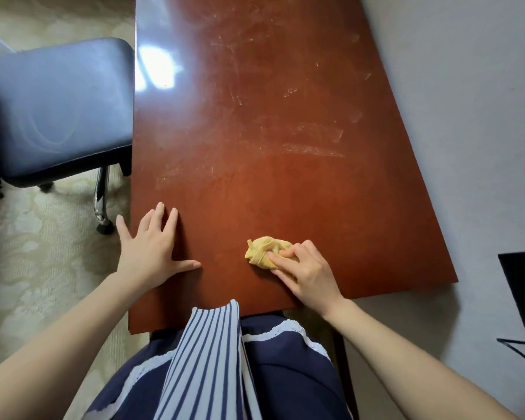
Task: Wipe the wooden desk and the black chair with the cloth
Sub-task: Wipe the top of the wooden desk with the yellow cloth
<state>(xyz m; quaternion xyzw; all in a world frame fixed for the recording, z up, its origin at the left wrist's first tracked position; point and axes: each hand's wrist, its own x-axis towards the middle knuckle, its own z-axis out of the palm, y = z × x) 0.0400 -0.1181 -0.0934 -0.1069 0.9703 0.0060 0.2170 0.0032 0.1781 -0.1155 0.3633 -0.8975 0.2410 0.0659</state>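
While the right hand (pixel 309 274) is gripping the bunched yellow cloth (pixel 264 251) against the wooden desk (pixel 255 101), I am logging where things stand. The cloth is sitting on the near part of the top, right of centre, with fingers and thumb curling over its near side. The left hand (pixel 150 248) is lying flat and spread at the desk's near-left edge, holding nothing, its outer fingers reaching past the edge. I am reading that as a brace.

Progress notes: pale streaks and smears are showing across the middle and far right of the top, and fainter ones just beyond the left hand. I cannot tell whether these are dust or drying wipe marks, so I am judging the desk as partly done at most, with the far half looking like the bulk of what is left.

The black chair (pixel 55 110) is standing just beside the desk's left edge on the patterned carpet (pixel 43 253). Neither hand is touching it. Faint curved marks are showing on its seat, and I am counting the chair as yet to do.
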